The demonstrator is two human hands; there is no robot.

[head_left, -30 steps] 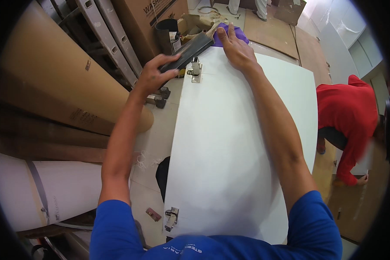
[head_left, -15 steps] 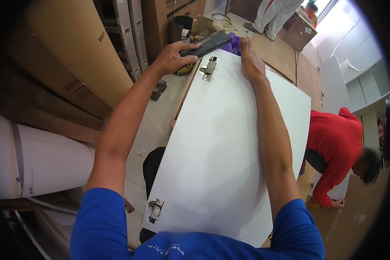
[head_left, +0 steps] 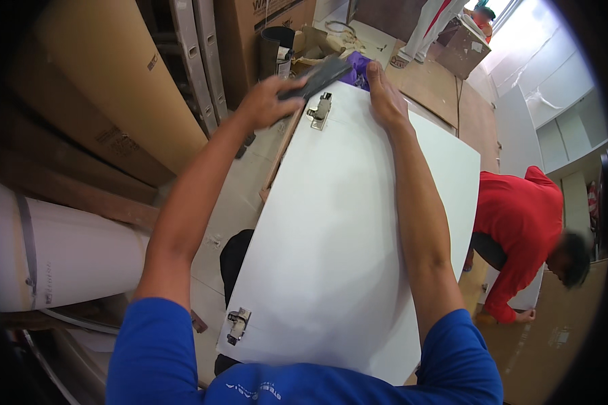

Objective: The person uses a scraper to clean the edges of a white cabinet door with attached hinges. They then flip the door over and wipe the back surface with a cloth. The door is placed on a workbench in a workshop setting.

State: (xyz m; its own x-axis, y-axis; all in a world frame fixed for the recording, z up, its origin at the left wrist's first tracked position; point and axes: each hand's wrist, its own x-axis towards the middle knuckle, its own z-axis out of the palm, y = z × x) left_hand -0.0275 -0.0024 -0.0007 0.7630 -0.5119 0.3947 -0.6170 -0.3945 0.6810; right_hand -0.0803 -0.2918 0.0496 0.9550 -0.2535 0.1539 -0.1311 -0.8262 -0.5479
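My left hand (head_left: 269,104) is closed, thumb and fingers, around the near end of a long, flat, dark grey block (head_left: 325,75), which lies slantwise across the far left corner of a large, smooth white panel (head_left: 338,216); blur hides whether the block touches the edge. My right hand (head_left: 387,100) is open with fingers nearly straight, laid at the panel's far edge to the right of the block, and I cannot tell whether it grips that edge. As for what is done, two silvery metal hinges, one far (head_left: 321,111) and one near (head_left: 238,325), already sit on the panel's left side; the block is not yet set down, and how much of the edge is left I cannot judge. The far hinge stands close to the block, and crumpled purple plastic (head_left: 358,69) crowds it just beyond the panel. To my left, a grey metal ladder (head_left: 194,61), a tall tan cardboard-coloured roll (head_left: 132,81) and a white roll with a grey strap (head_left: 88,256) narrow the room. To my right, a co-worker in a red top (head_left: 520,209) bends low near the panel.
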